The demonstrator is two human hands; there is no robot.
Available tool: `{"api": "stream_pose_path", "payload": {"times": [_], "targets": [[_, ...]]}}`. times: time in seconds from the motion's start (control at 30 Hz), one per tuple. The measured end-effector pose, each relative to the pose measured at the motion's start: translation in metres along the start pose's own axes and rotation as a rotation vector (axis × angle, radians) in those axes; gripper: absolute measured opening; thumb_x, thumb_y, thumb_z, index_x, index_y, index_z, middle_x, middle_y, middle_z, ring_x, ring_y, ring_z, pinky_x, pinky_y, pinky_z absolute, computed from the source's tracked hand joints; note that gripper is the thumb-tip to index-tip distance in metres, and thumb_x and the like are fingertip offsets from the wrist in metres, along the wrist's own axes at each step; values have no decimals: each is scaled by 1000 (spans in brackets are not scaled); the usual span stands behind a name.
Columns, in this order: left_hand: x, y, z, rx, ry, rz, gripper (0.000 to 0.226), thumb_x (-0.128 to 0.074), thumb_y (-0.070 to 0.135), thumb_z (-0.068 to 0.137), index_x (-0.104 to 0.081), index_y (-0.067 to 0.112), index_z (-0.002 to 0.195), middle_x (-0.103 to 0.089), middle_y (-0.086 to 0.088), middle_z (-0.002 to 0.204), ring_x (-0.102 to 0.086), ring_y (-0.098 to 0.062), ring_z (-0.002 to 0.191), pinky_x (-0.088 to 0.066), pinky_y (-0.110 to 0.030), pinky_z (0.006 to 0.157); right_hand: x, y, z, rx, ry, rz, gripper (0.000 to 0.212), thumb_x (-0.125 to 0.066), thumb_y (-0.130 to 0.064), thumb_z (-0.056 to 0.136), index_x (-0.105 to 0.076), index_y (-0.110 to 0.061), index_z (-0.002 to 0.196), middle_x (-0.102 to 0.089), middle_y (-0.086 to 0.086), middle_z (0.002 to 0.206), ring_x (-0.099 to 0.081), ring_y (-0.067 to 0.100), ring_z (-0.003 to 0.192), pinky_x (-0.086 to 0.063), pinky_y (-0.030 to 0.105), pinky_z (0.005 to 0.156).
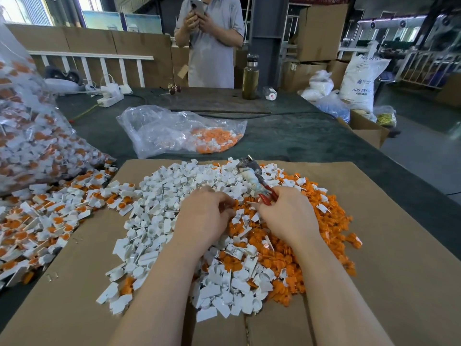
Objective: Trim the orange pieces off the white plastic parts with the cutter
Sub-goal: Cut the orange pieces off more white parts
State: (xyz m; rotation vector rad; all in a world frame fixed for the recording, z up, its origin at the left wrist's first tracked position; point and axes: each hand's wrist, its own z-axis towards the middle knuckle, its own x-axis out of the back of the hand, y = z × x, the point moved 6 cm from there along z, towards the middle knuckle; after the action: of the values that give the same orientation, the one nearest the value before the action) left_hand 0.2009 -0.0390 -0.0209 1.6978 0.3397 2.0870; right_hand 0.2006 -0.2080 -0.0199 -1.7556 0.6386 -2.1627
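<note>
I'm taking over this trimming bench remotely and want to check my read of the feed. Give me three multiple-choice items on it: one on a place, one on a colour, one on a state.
1. Where do the untrimmed parts with orange still attached lie?
A. to the left of the cardboard sheet
B. by the bottle at the table's far edge
C. on the floor

2. What colour are the handles of the cutter?
A. blue
B. red
C. yellow

3. What is the right hand doing?
A. lying flat and open
B. holding a phone
C. gripping the cutter

Answers:
1. A: the mixed white and orange parts spill from the big bag on the left, beside the cardboard sheet.
2. B: red handles stick out of the fingers.
3. C: its fingers curl round the handles, with the cutter's head pointing away over the white pile.
</note>
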Motion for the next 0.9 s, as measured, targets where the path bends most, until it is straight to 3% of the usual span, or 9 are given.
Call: {"api": "stream_pose_path", "payload": {"times": [0.23, 0.43, 0.63, 0.7, 0.8, 0.9], "targets": [[1, -2, 0, 17, 64, -68, 11, -65, 31, 93, -75, 28, 98, -61, 8, 97, -57, -12, 92, -45, -28, 81, -3, -4, -1, 9, -9, 96, 26, -63, -39, 89, -55, -25, 68, -59, -7, 63, -57, 9, 56, -37, 20, 47], [9, 2, -1, 87, 107, -443, 12, -65, 25, 93, -70, 35, 87, -70, 11, 92, -63, -8, 88, -50, -28, 80, 2, -14, -5, 72, 17, 407, 10, -67, -32, 87, -64, -26, 80, -65, -5, 73, -62, 12, 67, -56, 35, 63], [9, 7, -3, 84, 101, -535, 9, -70, 26, 89, -76, 33, 93, -72, 14, 89, -65, -4, 87, -52, -25, 78, 4, -24, -9, 172, 37, 423, 9, -69, -31, 87, -67, -25, 94, -64, -12, 79, -60, 5, 74, -49, 22, 65], [10, 6, -4, 97, 98, -607, 12, -73, 23, 87, -73, 35, 87, -73, 12, 85, -68, -6, 84, -55, -28, 79, 4, -24, -8, 185, 22, 431, 6, -70, -30, 88, -66, -27, 89, -61, -13, 75, -58, 1, 70, -42, 17, 61], [11, 6, -4, 105, 130, -658, 19, -75, 17, 85, -69, 34, 78, -72, 11, 79, -69, -6, 79, -55, -28, 76, 4, -25, -8, 228, -18, 395, 17, -69, -31, 88, -56, -34, 78, -54, -15, 68, -53, -10, 65, -37, 9, 53], [12, 7, -4, 96, 155, -654, 21, -73, 14, 86, -67, 33, 78, -72, 12, 78, -69, -7, 80, -56, -29, 77, 1, -29, -9, 260, -37, 351, 10, -68, -29, 88, -59, -30, 85, -54, -17, 70, -52, -6, 64, -36, 8, 53]]}}
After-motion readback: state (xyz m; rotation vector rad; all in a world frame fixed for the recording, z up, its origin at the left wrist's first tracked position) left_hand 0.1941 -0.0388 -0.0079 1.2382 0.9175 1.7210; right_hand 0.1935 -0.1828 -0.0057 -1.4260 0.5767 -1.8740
